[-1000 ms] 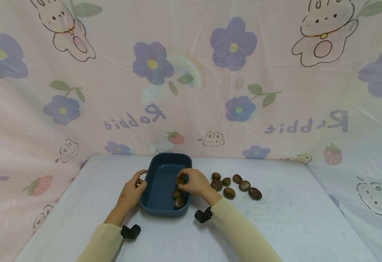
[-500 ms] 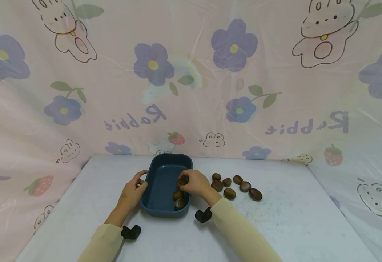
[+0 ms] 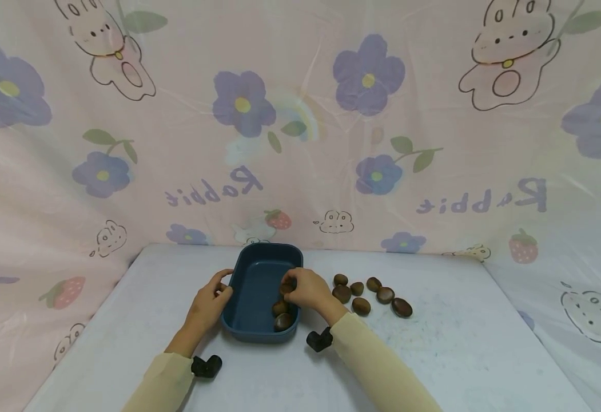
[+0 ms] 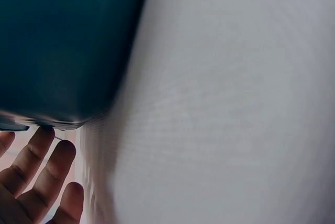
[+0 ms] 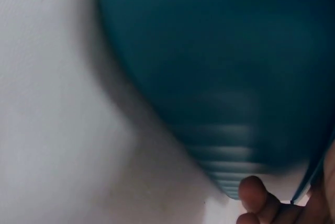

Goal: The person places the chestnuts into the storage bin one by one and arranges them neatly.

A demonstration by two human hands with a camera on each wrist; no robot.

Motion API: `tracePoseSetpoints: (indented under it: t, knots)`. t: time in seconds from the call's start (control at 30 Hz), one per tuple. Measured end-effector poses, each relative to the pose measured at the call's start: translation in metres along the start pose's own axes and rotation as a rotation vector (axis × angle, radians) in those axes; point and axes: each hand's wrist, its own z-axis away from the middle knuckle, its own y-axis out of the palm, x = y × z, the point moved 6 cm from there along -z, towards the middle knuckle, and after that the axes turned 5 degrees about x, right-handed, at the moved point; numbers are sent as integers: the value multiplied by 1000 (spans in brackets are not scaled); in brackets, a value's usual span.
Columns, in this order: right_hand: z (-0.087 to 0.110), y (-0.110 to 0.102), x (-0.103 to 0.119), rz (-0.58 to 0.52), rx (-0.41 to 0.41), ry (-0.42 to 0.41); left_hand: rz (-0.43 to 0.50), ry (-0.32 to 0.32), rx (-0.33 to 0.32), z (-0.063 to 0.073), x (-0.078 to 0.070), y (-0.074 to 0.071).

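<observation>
A dark blue rectangular container (image 3: 259, 337) stands on the white table. My left hand (image 3: 205, 304) rests at its left side, thumb and index finger at the rim; in the left wrist view its other fingers (image 4: 55, 169) extend loosely by the outer wall. Over the right rim reaches my right hand (image 3: 309, 293), pinching a brown chestnut (image 3: 287, 287) low inside the container. Two more chestnuts (image 3: 282, 322) lie nearer me along the right inner wall. From the right wrist, the outer wall (image 5: 220, 72) fills much of the view, fingertips (image 5: 253, 194) showing below.
Several loose chestnuts (image 3: 361, 306) lie on the table to the right of the container. A patterned cloth (image 3: 300, 171) hangs behind the table's back edge. Black wrist mounts (image 3: 206, 366) sit at both sleeve cuffs, close over the tabletop.
The right hand and its chestnut have shifted slightly right, toward the container's right wall. The left hand keeps its place at the rim. The whole head view has drifted a little.
</observation>
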Motion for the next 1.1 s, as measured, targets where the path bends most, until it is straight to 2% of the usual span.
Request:
tracePoseSetpoints:
  t: [0.43, 0.8, 1.1]
  knots:
    - [0, -2, 2, 44, 5, 3, -9, -13, 2, 0, 0, 0]
    - [8, -5, 3, 9, -48, -87, -5, -11, 4, 1, -3, 0]
    - [23, -14, 6, -57, -83, -140, -19, -20, 0, 0, -1, 1]
